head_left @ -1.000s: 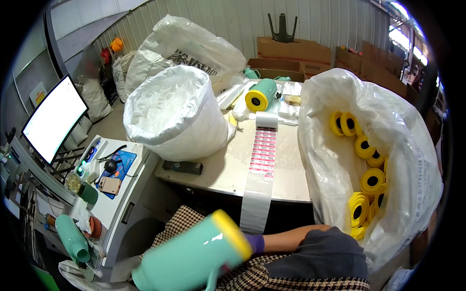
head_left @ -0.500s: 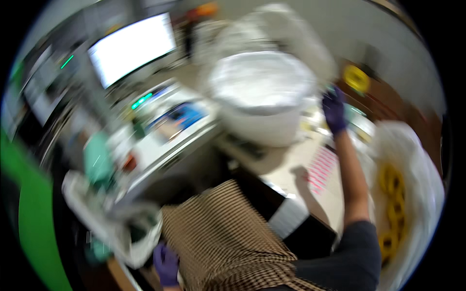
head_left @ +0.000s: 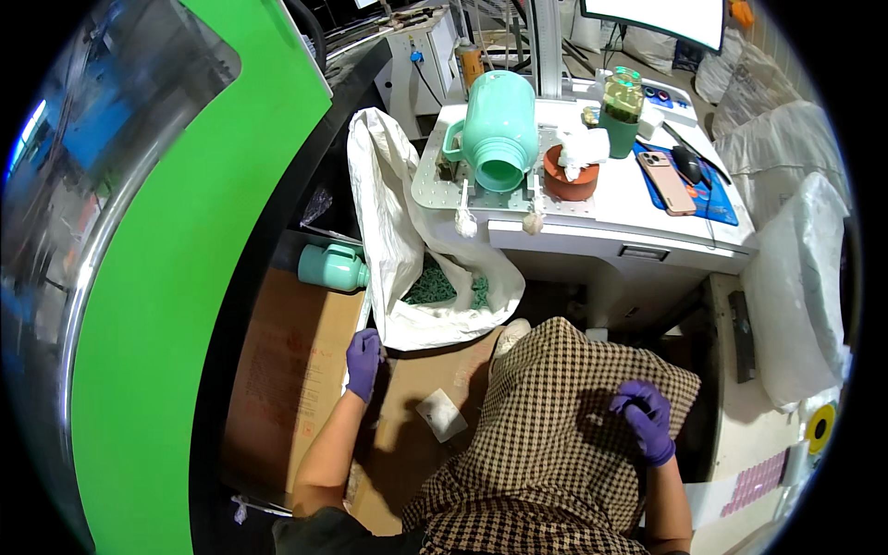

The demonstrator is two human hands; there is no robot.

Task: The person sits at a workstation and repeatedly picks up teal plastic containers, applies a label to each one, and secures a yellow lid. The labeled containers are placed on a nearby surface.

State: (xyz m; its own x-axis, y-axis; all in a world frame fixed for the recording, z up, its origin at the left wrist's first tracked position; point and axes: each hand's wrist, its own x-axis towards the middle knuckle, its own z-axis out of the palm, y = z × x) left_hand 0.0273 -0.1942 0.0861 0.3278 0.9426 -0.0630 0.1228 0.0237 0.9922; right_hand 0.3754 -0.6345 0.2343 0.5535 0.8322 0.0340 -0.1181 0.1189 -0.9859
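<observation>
My left hand [head_left: 363, 363], in a purple glove, is beside the white rim of a cardboard-lined chute, just below the white woven sack [head_left: 384, 213]. Its fingers are pressed together; what they grip, if anything, is hidden. Over my checked apron [head_left: 555, 407] is my gloved right hand [head_left: 647, 421], fingers curled in; I cannot make out anything in them. A mint-green plastic jug body [head_left: 335, 266] with a handle lies on its side at the chute's far end. Another mint-green jug body [head_left: 502, 111] lies on the metal plate of the bench, its round mouth toward me.
Green scraps [head_left: 430, 287] fill the sack's bottom. On the white bench [head_left: 610, 217] are a brown pot [head_left: 569, 176], a green-tinted bottle [head_left: 621, 116], a phone [head_left: 666, 183] and a mouse [head_left: 685, 165]. A green machine panel [head_left: 176, 250] stands at left, a plastic-wrapped bundle [head_left: 797, 287] at right.
My view has swung left from the side table to the machine and chute. My right hand has come back from the far side of the table to my apron; my left hand is now at the chute.
</observation>
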